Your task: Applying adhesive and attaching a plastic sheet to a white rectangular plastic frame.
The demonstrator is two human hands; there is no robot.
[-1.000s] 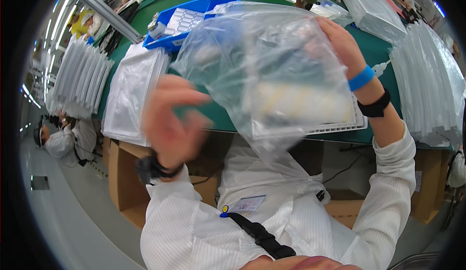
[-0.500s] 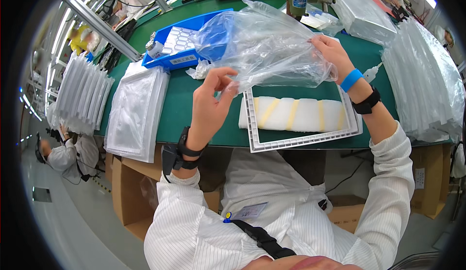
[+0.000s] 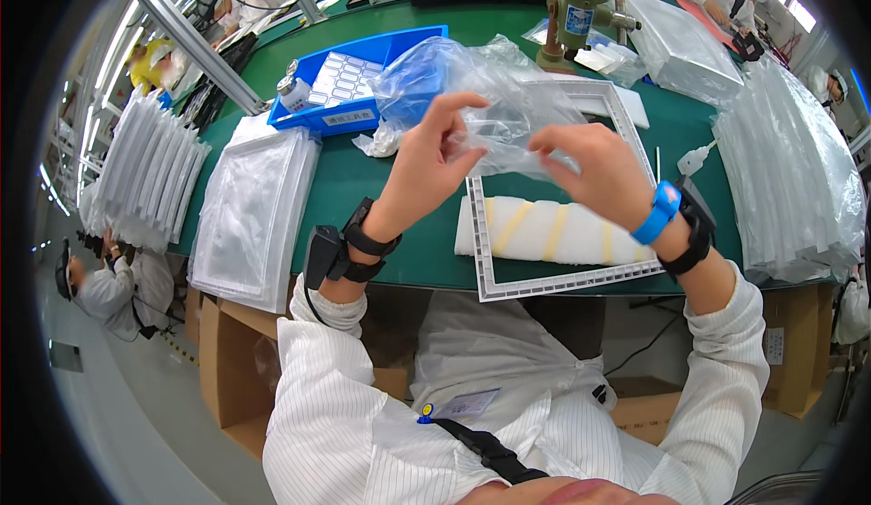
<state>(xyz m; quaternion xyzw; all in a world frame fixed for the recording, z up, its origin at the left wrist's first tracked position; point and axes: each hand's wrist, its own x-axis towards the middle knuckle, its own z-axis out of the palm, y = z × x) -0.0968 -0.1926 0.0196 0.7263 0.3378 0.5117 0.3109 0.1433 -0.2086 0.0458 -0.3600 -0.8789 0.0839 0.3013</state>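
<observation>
Both hands hold a clear plastic bag [image 3: 494, 97] above the green table [image 3: 381, 187]. My left hand [image 3: 431, 160] pinches the bag's near edge between thumb and fingers. My right hand [image 3: 594, 169] grips the same edge a little to the right. Under the bag lies a white rectangular frame [image 3: 562, 283] with a white foam roll striped yellow [image 3: 553, 233] across its near part. A black band and a small device sit on my left wrist, a blue band and a black watch on my right.
A blue tray [image 3: 354, 78] with a sheet of white labels and a small bottle stands at the back left. Stacks of bagged white panels lie at the left [image 3: 254, 215] and right [image 3: 798, 187]. Cardboard boxes [image 3: 227, 369] sit under the table edge. Another person [image 3: 113, 287] works at lower left.
The bag has come down from in front of my face toward the table and been gathered smaller. Both hands have drawn closer together on its near edge. The frame is now uncovered.
</observation>
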